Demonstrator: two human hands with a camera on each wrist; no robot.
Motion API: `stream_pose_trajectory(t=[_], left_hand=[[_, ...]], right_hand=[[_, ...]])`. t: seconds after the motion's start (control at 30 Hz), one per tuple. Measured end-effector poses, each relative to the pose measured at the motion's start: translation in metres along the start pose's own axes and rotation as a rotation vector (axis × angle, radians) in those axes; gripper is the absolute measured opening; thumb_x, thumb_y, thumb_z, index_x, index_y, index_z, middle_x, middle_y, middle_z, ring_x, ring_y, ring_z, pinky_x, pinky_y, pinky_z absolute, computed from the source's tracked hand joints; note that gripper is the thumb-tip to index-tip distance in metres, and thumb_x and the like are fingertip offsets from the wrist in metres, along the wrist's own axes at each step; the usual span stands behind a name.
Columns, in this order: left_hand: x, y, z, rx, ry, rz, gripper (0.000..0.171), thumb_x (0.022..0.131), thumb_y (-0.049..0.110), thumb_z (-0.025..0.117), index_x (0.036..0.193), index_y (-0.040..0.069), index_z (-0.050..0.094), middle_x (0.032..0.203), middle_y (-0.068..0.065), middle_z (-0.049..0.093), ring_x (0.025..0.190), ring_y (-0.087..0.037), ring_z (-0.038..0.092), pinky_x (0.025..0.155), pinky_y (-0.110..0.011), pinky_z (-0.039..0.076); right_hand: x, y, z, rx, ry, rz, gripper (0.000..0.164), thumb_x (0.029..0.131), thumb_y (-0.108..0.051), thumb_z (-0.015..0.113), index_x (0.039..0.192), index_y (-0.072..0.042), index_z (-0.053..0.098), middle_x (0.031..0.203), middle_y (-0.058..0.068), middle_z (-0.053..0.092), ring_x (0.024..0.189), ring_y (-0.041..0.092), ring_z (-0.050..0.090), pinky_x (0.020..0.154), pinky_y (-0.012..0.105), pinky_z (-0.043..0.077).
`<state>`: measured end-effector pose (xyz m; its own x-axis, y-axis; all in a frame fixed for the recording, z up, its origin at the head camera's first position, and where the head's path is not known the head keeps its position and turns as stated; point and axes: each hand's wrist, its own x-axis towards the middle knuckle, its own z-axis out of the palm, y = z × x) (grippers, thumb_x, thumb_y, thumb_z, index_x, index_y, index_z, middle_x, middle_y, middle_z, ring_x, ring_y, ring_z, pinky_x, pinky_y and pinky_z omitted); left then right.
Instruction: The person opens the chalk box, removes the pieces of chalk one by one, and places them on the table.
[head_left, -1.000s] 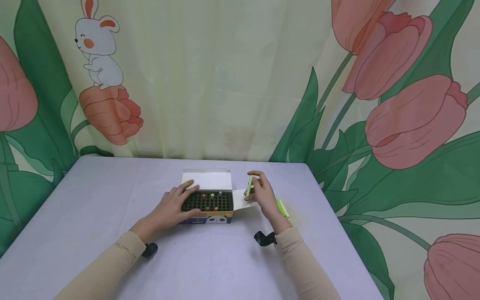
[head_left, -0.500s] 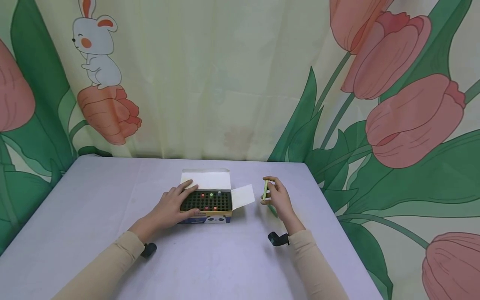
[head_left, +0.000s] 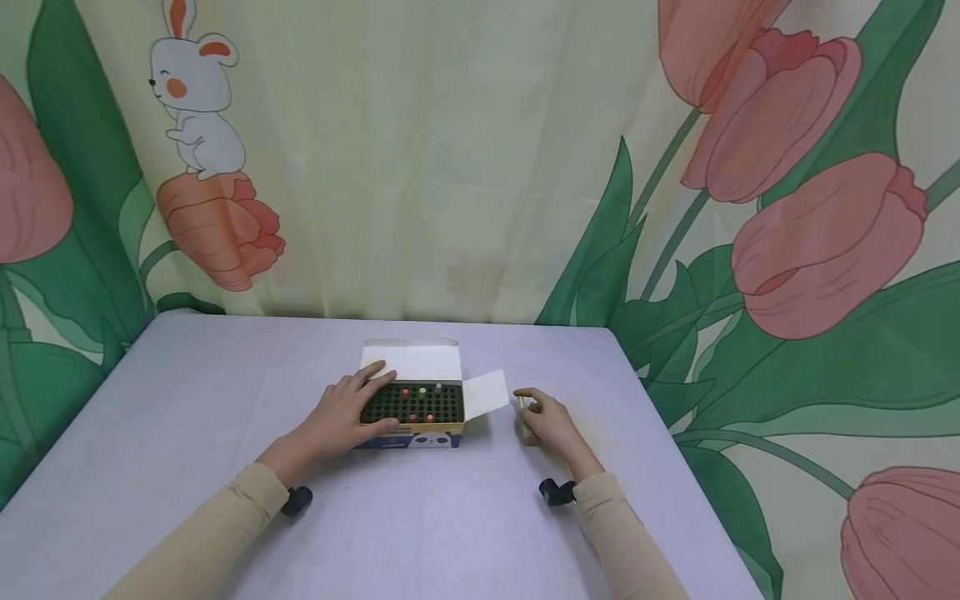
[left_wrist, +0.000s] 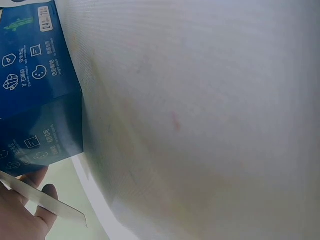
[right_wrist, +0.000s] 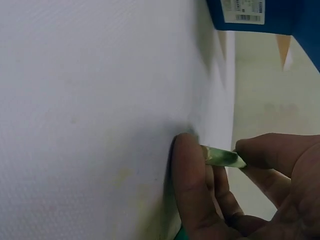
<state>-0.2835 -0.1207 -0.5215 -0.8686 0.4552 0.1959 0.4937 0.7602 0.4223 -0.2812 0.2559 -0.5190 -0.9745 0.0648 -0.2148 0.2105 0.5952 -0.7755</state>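
Note:
In the head view an open blue chalk box (head_left: 432, 438) shows a dark grid of holes (head_left: 390, 403), where several coloured chalk ends stand up. My left hand (head_left: 335, 425) rests over the box's left end, with fingers spread toward the back and thumb at the front edge. The left wrist view shows its fingers (left_wrist: 44, 215) beside a pale flap (left_wrist: 60, 207). Right of the box my right hand (head_left: 551, 421) pinches a light green chalk stick (right_wrist: 222, 157) close above the table. A darker green piece (right_wrist: 181, 234) is partly hidden beneath that hand.
The box's white lid (head_left: 414, 360) is folded back, and a white side flap (head_left: 486, 394) sticks out to the right toward my right hand. A white cloth covers the table (head_left: 420, 517). Behind it hangs a printed curtain (head_left: 450, 167).
With the light green chalk stick, my right hand has moved right, away from the side flap, then lower and nearer the table. My left hand stays on the box.

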Motion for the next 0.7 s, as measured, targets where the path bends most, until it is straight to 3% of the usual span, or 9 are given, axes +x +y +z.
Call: stream_pose_trajectory(t=[0.13,0.3,0.53,0.7], left_hand=[[0.0,0.0,0.0,0.002,-0.005,-0.003,0.085,0.095,0.066,0.062,0.162,0.022,0.037,0.17,-0.009,0.026,0.133,-0.039,0.049,0.102,-0.066,0.038],[0.0,0.0,0.001,0.006,0.001,0.0,0.084,0.095,0.065,0.063,0.162,0.022,0.037,0.17,-0.009,0.026,0.134,-0.039,0.049,0.101,-0.066,0.039],[-0.001,0.0,0.0,0.004,0.011,0.014,0.083,0.095,0.063,0.064,0.162,0.021,0.037,0.17,-0.009,0.026,0.133,-0.04,0.049,0.1,-0.065,0.039],[0.0,-0.001,0.001,0.008,0.016,0.02,0.083,0.096,0.063,0.063,0.162,0.022,0.037,0.17,-0.009,0.026,0.133,-0.039,0.049,0.099,-0.065,0.04]], right_hand=[[0.0,0.004,-0.002,-0.056,0.043,-0.011,0.043,0.101,-0.007,0.055,0.143,-0.014,0.061,0.114,0.02,0.065,0.067,0.017,0.063,0.057,0.029,0.058],[0.003,0.007,-0.005,-0.203,0.103,-0.02,0.04,0.101,-0.008,0.056,0.139,-0.015,0.065,0.1,0.013,0.067,0.056,0.016,0.058,0.052,0.026,0.052],[0.005,0.008,-0.009,-0.463,0.178,-0.027,0.036,0.1,-0.009,0.059,0.134,-0.014,0.07,0.102,0.012,0.065,0.08,0.021,0.054,0.064,0.032,0.045],[0.006,0.014,-0.012,-0.54,0.216,-0.036,0.036,0.099,-0.007,0.06,0.133,-0.013,0.071,0.106,0.017,0.063,0.082,0.024,0.056,0.065,0.037,0.049]])
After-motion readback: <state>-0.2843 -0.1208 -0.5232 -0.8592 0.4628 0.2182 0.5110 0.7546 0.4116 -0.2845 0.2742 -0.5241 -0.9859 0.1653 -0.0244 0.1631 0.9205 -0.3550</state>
